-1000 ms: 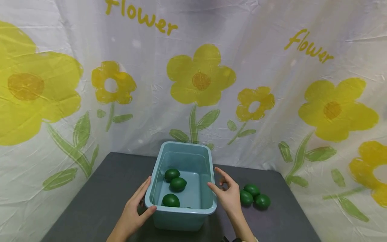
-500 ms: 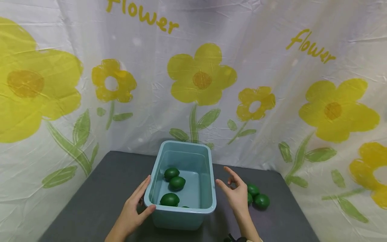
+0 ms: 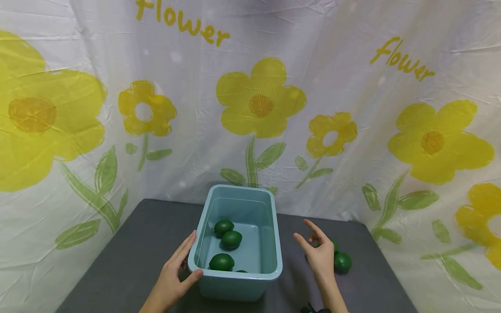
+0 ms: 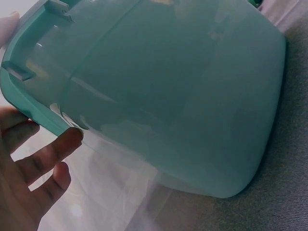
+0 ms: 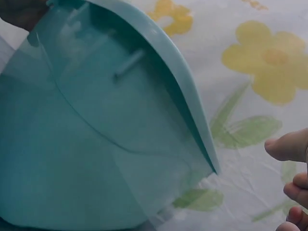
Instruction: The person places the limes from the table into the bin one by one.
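Note:
A light blue plastic bin (image 3: 235,276) stands on the dark table in the head view. My left hand (image 3: 171,274) rests against its near left corner, fingers stretched along the side and thumb at the front rim. In the left wrist view, the left fingertips (image 4: 73,137) touch the wall beneath the rim. Several green limes lie inside, among them one lime (image 3: 231,239) in the middle and another lime (image 3: 221,262) near the front. To the right of the bin, my right hand (image 3: 322,256) hovers with fingers extended, holding nothing. It partly covers the limes (image 3: 342,262) lying on the table there.
Dark grey cloth covers the table (image 3: 129,256). A white curtain (image 3: 188,108) printed with yellow flowers surrounds it at the back and both sides, and the bin's far end stands close to the curtain.
My right hand has moved right, away from the bin's right rim and over toward the loose limes, covering more of them. The left hand has stayed at the bin.

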{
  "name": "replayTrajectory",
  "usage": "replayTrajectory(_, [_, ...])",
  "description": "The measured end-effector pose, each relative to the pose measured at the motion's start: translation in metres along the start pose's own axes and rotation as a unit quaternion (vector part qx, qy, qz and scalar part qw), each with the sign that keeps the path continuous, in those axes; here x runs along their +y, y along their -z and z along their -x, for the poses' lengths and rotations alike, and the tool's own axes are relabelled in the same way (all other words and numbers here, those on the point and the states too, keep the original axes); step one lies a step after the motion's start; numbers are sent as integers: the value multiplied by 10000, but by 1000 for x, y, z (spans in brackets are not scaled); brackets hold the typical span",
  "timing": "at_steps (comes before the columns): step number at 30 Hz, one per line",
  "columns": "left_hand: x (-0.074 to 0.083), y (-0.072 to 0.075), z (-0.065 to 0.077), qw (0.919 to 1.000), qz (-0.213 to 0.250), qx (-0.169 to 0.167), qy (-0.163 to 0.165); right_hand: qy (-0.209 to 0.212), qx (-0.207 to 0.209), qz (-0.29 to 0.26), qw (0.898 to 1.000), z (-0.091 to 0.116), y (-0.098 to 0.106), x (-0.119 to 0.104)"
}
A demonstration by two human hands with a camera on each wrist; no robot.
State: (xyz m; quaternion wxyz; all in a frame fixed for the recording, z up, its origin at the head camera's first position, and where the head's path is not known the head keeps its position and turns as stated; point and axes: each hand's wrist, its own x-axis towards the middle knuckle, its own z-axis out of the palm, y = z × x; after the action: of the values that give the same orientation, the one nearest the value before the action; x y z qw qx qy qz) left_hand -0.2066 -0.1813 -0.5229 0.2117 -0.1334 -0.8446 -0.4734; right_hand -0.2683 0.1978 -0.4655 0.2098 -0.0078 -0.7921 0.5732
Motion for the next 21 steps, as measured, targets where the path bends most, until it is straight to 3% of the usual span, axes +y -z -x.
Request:
replayTrajectory(14, [-1,-1,1,10000,9,33,-34,-300,187,479,9982,-3,23,23])
replayTrajectory(21, [-1,-1,0,10000,17,18,-65,-582,143,1624,9849,-4,35,37])
